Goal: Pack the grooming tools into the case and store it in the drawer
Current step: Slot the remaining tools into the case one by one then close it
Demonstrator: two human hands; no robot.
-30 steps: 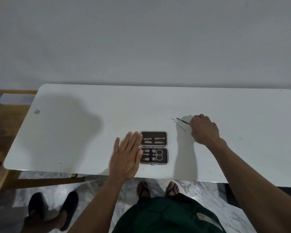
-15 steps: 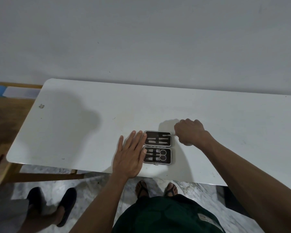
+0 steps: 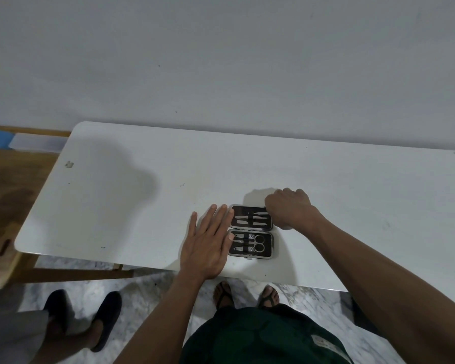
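Left hand (image 3: 205,245) flat, fingers spread | right hand (image 3: 289,209) fisted, contents unseen | hinged rectangular case (image 3: 251,230) open

White table (image 3: 326,179): open case (image 3: 251,231) near front edge, left hand (image 3: 205,245) flat beside.

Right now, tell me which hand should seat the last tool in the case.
Right. The right hand is curled at the far right corner of the open case, over the far half's slots. The left hand lies flat, bracing the case's left edge.
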